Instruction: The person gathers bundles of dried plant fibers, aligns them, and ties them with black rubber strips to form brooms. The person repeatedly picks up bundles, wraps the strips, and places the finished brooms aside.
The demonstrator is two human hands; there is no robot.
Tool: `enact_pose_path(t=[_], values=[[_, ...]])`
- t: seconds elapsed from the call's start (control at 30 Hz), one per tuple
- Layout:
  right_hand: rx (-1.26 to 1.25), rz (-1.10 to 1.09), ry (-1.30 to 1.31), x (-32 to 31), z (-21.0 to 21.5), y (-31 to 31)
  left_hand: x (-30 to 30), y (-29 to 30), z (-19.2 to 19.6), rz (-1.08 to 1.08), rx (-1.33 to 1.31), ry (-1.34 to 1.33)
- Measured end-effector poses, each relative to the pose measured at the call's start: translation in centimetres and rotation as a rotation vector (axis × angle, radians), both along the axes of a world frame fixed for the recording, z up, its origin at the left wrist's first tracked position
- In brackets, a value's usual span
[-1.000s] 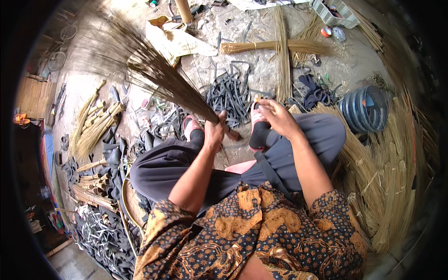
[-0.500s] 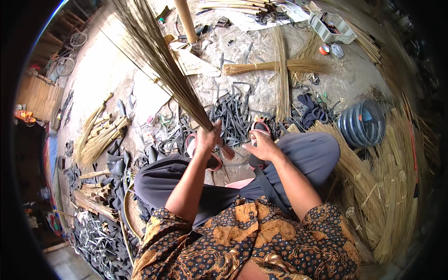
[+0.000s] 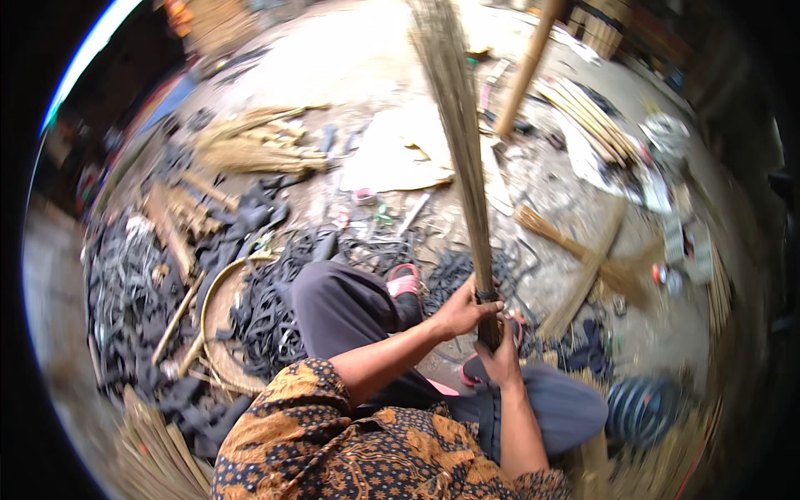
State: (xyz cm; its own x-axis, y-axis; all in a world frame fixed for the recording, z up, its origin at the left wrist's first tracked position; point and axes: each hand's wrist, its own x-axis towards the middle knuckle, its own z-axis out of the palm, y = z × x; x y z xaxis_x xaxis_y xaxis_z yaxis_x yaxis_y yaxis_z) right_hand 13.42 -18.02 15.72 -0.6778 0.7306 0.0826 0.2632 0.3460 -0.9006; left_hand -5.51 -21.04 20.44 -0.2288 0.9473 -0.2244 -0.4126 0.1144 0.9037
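A broom-like bundle of thin sticks (image 3: 459, 133) stands nearly upright in front of me, its loose ends fanning out at the top. My left hand (image 3: 467, 310) is closed round it near the bottom. A dark band (image 3: 487, 296) circles the sticks at that hand's fingers. Just below, my right hand (image 3: 500, 360) grips the butt end, with its fingers partly hidden behind the bundle. Dark rubber-like strips (image 3: 467, 271) lie in a heap on the floor beyond my hands.
To the left are a round woven tray (image 3: 210, 321) and more dark strips (image 3: 287, 312). Stick bundles (image 3: 258, 154) lie farther off. Two crossed bundles (image 3: 575, 250) rest at the right, near a ribbed dark container (image 3: 642, 410). A wooden post (image 3: 527, 71) rises beyond.
My right hand, earlier apart from the bundle with its fingers spread, now grips the butt end. The bundle stands more upright. The view has swung left.
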Motion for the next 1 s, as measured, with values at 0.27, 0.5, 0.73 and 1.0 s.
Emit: enact_pose_path(t=[0.27, 0.5, 0.73, 1.0], values=[[-0.304, -0.123, -0.084, 2.6, -2.9, 1.9, -29.3, -1.3, 14.0, 0.531, -0.076, 0.558], [-0.279, -0.149, -0.151, 1.4, -3.3, 1.8, -44.1, -4.6, 20.7, 1.085, -0.082, 0.445], [-0.290, -0.079, -0.172, 3.6, 1.5, 4.3, -34.1, 2.9, 5.5, 0.454, -0.341, 0.256], [0.297, -0.803, 0.064, 16.8, 13.1, 4.8, -32.3, 11.3, -6.1, 0.016, -0.416, 0.351]])
